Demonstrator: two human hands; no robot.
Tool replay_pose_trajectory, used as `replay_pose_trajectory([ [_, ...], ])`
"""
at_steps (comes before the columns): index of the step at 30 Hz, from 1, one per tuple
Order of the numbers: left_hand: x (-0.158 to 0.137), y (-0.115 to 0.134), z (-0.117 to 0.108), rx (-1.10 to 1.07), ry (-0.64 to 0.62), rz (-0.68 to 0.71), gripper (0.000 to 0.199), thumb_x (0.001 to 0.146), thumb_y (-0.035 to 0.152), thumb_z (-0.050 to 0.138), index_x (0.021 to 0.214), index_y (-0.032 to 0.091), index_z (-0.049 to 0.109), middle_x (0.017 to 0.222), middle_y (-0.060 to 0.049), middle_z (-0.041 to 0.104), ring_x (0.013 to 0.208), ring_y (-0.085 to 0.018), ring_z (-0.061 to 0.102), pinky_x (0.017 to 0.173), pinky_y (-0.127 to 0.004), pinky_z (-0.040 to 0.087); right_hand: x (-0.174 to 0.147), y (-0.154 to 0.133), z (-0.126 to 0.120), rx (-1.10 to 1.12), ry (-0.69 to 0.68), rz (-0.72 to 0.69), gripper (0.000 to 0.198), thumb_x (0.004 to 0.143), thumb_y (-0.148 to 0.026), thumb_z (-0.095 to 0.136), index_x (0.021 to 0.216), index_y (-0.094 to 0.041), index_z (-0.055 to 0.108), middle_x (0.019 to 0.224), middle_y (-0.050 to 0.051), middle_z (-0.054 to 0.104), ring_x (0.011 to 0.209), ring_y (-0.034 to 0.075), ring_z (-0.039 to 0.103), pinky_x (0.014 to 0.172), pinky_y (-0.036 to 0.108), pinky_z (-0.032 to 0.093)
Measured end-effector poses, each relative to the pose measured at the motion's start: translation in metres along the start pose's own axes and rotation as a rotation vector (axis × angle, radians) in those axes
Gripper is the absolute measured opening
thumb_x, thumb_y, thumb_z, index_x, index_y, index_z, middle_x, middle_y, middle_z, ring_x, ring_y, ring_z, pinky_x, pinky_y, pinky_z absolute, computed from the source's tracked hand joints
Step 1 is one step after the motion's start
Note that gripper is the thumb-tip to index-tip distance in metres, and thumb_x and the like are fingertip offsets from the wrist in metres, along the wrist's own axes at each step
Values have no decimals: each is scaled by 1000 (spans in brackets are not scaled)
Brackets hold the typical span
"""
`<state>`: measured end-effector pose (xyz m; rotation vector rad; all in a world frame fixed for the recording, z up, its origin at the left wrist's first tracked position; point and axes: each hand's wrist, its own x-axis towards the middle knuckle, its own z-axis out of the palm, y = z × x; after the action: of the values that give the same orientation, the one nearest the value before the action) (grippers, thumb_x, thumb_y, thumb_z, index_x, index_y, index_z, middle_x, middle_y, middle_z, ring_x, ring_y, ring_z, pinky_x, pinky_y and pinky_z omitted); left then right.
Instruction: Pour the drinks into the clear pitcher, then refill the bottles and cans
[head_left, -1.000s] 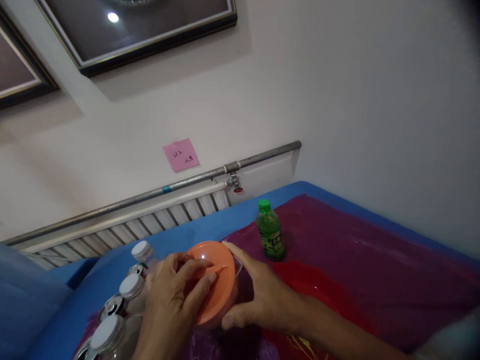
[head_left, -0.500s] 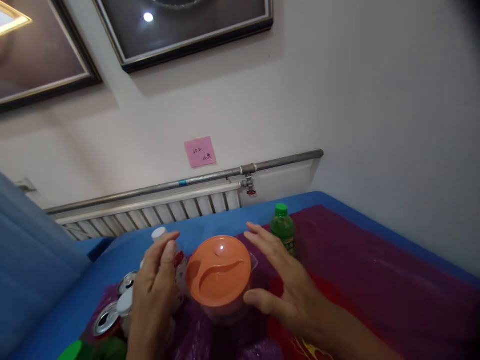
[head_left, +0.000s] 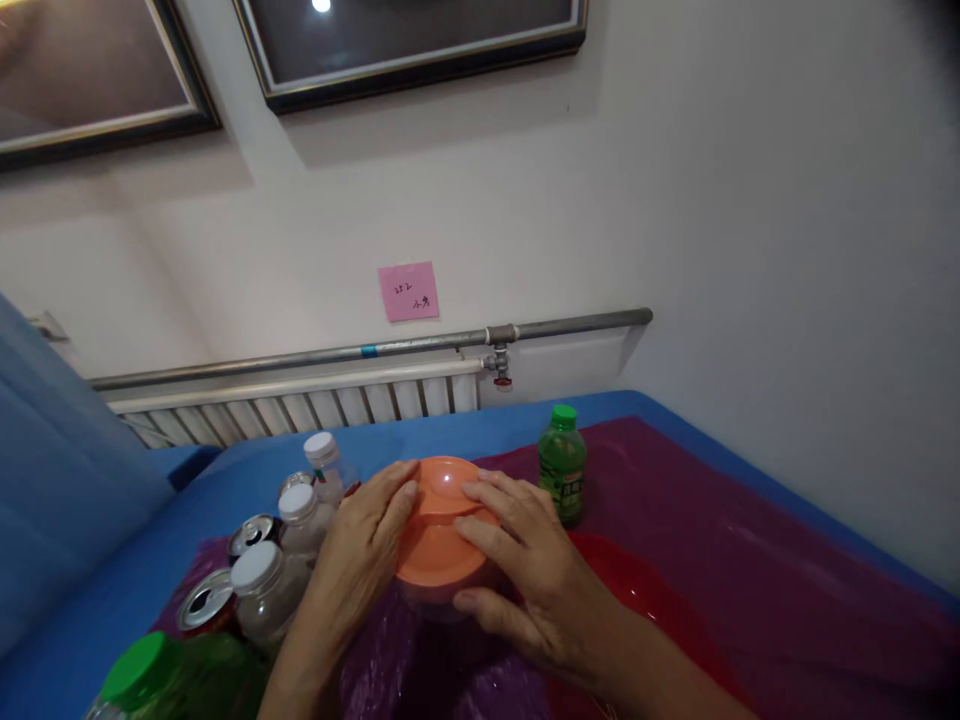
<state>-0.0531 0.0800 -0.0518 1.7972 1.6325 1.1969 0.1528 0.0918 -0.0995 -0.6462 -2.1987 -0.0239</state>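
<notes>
A round container with an orange lid (head_left: 442, 550) stands between my two hands, its see-through side showing below the lid. My left hand (head_left: 364, 535) presses against the left edge of the lid, fingers together. From the other side my right hand (head_left: 525, 560) grips it, fingertips on top of the lid and thumb low on the side. Crinkled purple plastic (head_left: 382, 650) lies under and in front of the container. Part of the container's body is hidden by the hands.
To the left stand several white-capped clear bottles (head_left: 266, 590), opened cans (head_left: 206, 600) and a green-capped bottle (head_left: 180, 675). A green bottle (head_left: 562, 470) stands behind my right hand. A red basin-like thing (head_left: 637, 600) lies right, on the purple sheet (head_left: 720, 530). Behind are a radiator (head_left: 337, 400) and pipe.
Both hands have closed in from either side and now touch the orange-lidded container. The view has shifted a little, showing more of the bottles at left.
</notes>
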Motion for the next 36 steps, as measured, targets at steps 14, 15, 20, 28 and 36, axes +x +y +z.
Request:
replay_pose_trajectory([
  [14,-8,5,-2,285,159,197,44,87,48,47,110,17,68,126,-10,67,123,-27,57,109,-47,37,0,-4,2,45,0,24,42,93,-49,53,123,-21,57,138,15,52,137,31,39,110,55,37],
  [15,-10,7,-2,309,191,240,43,87,47,49,112,18,67,127,-10,66,124,-26,55,109,-46,37,0,-3,2,47,-1,22,43,93,-49,53,124,-20,56,139,16,52,137,31,39,111,55,36],
  [20,-19,16,4,316,75,308,39,90,46,48,114,21,66,123,-5,69,115,-23,61,102,-41,42,1,-3,0,62,-30,24,46,93,-51,54,125,-18,57,140,16,51,138,30,37,114,54,32],
  [28,-13,13,10,370,-18,302,39,89,50,45,105,23,68,110,-6,72,101,-27,64,89,-43,44,2,-2,3,62,38,-24,45,93,-50,54,122,-16,58,135,17,54,135,28,42,113,52,34],
  [36,-10,10,7,314,-53,273,35,87,48,48,101,24,69,109,-4,72,103,-26,62,92,-44,42,1,-2,4,50,60,-29,46,92,-51,54,121,-15,59,134,15,56,135,27,41,114,50,34],
])
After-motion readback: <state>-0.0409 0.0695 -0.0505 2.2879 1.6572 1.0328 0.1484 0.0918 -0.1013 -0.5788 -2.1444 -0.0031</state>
